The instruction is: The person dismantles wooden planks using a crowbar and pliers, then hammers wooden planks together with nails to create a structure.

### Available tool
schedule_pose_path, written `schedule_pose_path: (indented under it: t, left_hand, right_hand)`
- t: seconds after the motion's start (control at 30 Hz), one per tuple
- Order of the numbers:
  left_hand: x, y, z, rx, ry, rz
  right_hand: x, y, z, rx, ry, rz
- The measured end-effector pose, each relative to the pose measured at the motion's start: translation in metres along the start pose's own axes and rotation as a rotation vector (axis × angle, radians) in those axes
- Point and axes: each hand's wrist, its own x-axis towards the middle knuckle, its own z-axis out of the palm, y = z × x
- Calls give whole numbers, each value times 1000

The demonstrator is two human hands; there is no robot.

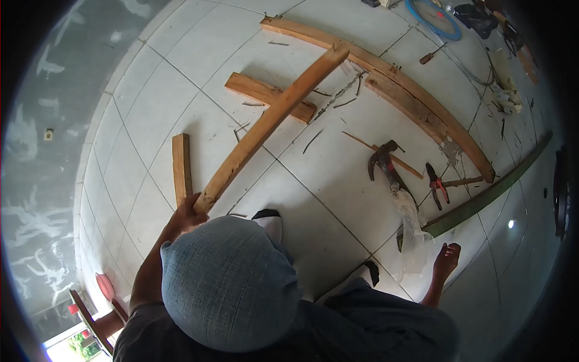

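Observation:
My left hand (pixel 192 212) is closed around the near end of a long wooden beam (pixel 274 127). The beam slants up to the right, its far end over another long beam (pixel 301 31). Close by that hand, a short wood block (pixel 181 166) lies on the tiles. A second short wood piece (pixel 247 88) is crossed by the held beam. Away to the right is my right hand (pixel 447 258), its fingers curled with nothing visible in them. Near it are a crumpled clear plastic bag (pixel 413 232), a claw hammer (pixel 386 166) and red-handled pliers (pixel 435 186).
A green-edged strip (pixel 482 202) lies along the right side, near another wooden beam (pixel 410 108). Thin wood slivers and bits are scattered on the tiled floor. A screwdriver (pixel 429 57) and a blue ring (pixel 431 18) are at upper right. A grey wall (pixel 51 169) rises at left.

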Motion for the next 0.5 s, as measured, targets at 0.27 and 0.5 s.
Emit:
schedule_pose_path:
  t: [0.27,0.5]
  left_hand:
    - [-5,-47,47,-147,61,-115]
    - [39,-131,82,-1,-54,-31]
  right_hand:
    - [18,-39,4,-30,31,-123]
    - [40,-101,-4,-36,-60,-234]
